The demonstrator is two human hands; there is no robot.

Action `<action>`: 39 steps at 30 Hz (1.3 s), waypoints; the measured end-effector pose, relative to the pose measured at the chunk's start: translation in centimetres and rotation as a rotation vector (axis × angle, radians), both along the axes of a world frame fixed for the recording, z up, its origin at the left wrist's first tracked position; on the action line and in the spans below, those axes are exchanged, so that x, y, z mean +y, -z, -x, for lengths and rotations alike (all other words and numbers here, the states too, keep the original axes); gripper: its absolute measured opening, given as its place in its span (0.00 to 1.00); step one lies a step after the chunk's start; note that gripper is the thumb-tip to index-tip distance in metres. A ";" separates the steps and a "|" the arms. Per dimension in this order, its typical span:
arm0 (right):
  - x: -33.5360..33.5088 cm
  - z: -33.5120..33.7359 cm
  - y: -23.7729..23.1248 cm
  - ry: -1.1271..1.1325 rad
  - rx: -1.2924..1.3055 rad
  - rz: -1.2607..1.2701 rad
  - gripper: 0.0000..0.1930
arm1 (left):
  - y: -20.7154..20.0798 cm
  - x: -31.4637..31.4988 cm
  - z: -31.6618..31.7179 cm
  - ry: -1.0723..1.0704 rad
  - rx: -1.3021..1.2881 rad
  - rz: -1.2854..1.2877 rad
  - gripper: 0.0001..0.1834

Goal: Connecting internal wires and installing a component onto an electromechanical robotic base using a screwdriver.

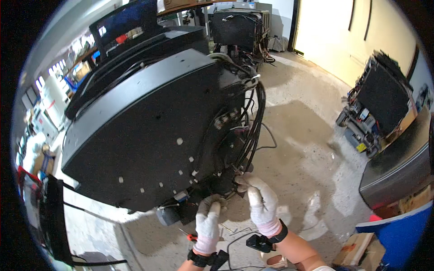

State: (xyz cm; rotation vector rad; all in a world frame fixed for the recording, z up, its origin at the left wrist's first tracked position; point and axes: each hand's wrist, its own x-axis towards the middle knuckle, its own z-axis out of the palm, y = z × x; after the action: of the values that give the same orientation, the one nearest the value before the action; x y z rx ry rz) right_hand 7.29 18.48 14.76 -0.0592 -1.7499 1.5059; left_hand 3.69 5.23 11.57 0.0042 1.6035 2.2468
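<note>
Where the view curves away at the far left: shelves with small white things (43, 108), blurred, kind not told.
Lower left edge: flat black panel (53, 217) standing on edge, thin black cord trailing from its foot across the floor.
Centre left to centre: large black machine (149, 131), tipped so its flat underside faces the camera; small pale holes and studs dotted over the plate.
Machine, lower corner: dark motor-like cylinder (168, 216) and a small blue-and-white connector just above it.
Floor below machine: red-handled tool (191, 236) lying just beside the left hand.
Left hand (208, 223): white glove, black wrist strap; fingers curled and pressed up against the machine's lower edge, near the cylinder; whether gripping anything cannot be told.
Cable bundle (254, 122): thick black cables running down the machine's right edge to the lower corner, between the two hands' reach.
Right hand (261, 203): white glove, black wrist strap; fingers bent together, tips at the wires at the foot of the cable bundle; pinching a wire or merely touching, cannot tell.
Floor (303, 153): pale concrete, stained.
Right: second black machine (379, 104), standing well apart by the wall.
Lower right: blue bin (398, 230), cardboard beside it.
</note>
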 end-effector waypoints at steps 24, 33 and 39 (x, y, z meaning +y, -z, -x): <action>5.4 1.2 -3.0 -0.099 0.043 -0.348 0.15 | -1.7 9.6 1.3 0.153 0.737 0.527 0.18; 4.8 2.4 -2.2 -0.065 -0.021 -0.377 0.20 | -1.1 9.0 1.6 -0.012 0.557 0.373 0.12; 4.9 2.7 -1.6 -0.006 0.003 -0.422 0.21 | -2.9 7.9 1.9 0.077 0.652 0.544 0.16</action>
State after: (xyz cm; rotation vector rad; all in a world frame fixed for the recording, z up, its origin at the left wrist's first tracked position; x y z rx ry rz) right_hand 4.55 23.34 16.38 0.1636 -2.0302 1.1111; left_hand 1.83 13.09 14.42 0.6981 2.4476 1.7644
